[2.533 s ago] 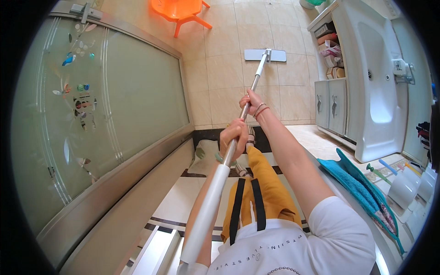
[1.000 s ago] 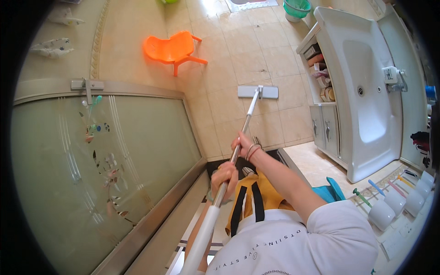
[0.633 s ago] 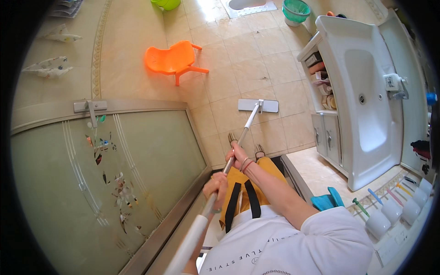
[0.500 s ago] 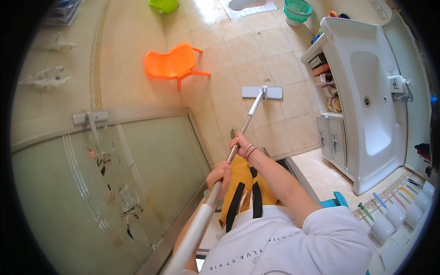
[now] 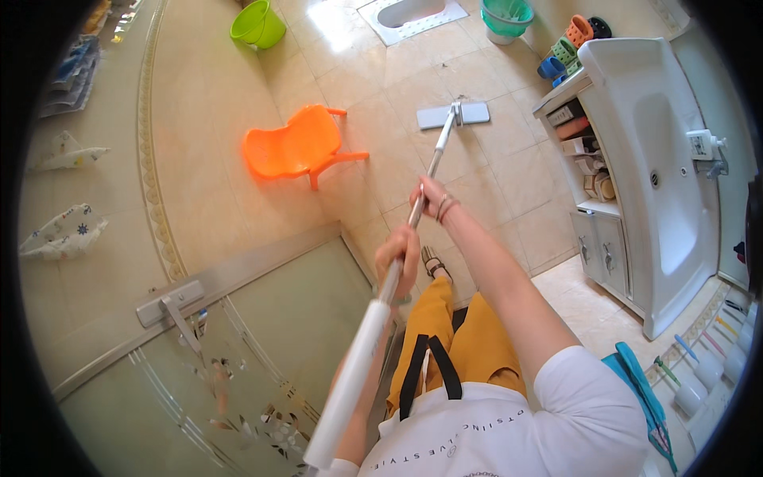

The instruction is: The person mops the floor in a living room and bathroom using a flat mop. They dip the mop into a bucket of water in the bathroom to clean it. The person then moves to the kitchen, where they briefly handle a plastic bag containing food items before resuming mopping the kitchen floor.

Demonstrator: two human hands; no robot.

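Observation:
A flat mop (image 5: pixel 354 385) with a thick white grip and a metal shaft slants from my body toward the far floor. Its pale rectangular head (image 5: pixel 474 112) rests flat on the tiles. My right hand (image 5: pixel 431 196) wraps around the shaft higher up, nearer the head. Lower on the same shaft, just above the white grip, my left hand (image 5: pixel 397 256) is closed around it. Both arms reach forward, the right one nearly straight.
An orange plastic chair (image 5: pixel 290 147) stands left of the mop. Farther off are a green bucket (image 5: pixel 258 25), a squat toilet (image 5: pixel 413 14) and a lined bin (image 5: pixel 506 17). A washbasin cabinet (image 5: pixel 612 238) lines the right; an open frosted glass door (image 5: pixel 302 294) stands at left.
The mop head has slid farther away across the tiles, and both hands have moved forward with the shaft. My view has shifted forward, showing more of the bucket and the slippers.

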